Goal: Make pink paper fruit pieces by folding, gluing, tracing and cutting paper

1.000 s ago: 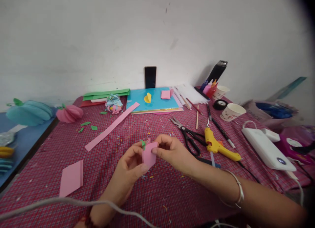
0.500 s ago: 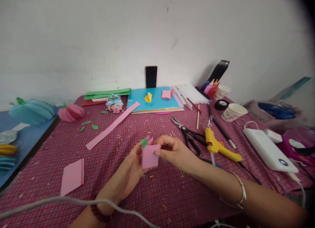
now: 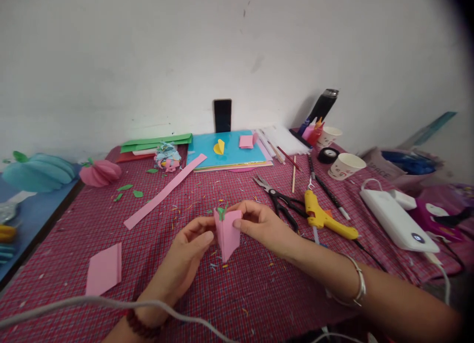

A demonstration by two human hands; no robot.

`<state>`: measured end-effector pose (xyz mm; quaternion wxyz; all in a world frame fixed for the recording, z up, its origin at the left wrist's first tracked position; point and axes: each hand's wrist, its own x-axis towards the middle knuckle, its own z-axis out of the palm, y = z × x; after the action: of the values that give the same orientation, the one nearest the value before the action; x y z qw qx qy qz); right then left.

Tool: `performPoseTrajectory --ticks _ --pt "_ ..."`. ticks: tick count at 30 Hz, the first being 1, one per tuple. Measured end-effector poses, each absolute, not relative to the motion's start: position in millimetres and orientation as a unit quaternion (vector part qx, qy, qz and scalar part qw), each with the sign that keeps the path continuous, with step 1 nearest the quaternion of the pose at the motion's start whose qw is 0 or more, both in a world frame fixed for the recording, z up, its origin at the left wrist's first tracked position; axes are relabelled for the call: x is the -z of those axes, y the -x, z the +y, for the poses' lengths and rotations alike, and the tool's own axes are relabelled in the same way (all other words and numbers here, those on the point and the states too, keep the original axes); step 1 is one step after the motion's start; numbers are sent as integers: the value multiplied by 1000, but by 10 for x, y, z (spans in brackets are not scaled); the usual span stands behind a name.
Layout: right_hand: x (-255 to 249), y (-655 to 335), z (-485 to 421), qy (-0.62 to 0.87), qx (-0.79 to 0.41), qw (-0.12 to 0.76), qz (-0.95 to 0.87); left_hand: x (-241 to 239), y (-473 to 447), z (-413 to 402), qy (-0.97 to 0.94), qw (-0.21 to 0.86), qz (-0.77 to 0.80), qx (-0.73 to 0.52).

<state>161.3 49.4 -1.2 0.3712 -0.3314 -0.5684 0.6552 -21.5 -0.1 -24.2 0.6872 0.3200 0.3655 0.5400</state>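
Observation:
A small folded pink paper piece (image 3: pixel 231 234) stands upright before me, its folded edge toward me and its leaves slightly spread. A green paper leaf and stem (image 3: pixel 221 213) show at its top. My right hand (image 3: pixel 261 227) is closed on the piece's upper right edge, thumb in front and fingers behind. At the left edge is my left hand (image 3: pixel 192 244), its fingers reaching to or behind the paper. Its thumb is held apart from the paper; its fingertips are partly hidden. Another folded pink paper (image 3: pixel 104 270) lies at the left.
A long pink strip (image 3: pixel 166 190) and green scraps lie left of centre. Black-handled scissors (image 3: pixel 283 200), a yellow glue gun (image 3: pixel 322 217) and a white power bank (image 3: pixel 400 219) lie at the right. A pale cable (image 3: pixel 155 303) crosses the foreground. Paper pumpkins (image 3: pixel 99 172) stand far left.
The folded pink piece has turned so its folded edge faces me. My left hand has drawn left, its thumb coming away from the piece. My right hand keeps its pinch. The view has shifted slightly.

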Motion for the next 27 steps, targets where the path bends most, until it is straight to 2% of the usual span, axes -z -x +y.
performPoseTrajectory --ticks 6,11,16,27 --pt "38 -1641 524 378 -623 377 -572 222 206 10 -291 678 376 -561" --pt "23 -1639 538 358 -614 401 -578 247 195 2 -322 599 466 -566" --pt "25 -1617 526 339 -632 391 -578 294 184 -10 -355 528 504 -584" --pt "99 -1593 549 373 -618 365 -589 204 144 -24 -319 519 502 -614"
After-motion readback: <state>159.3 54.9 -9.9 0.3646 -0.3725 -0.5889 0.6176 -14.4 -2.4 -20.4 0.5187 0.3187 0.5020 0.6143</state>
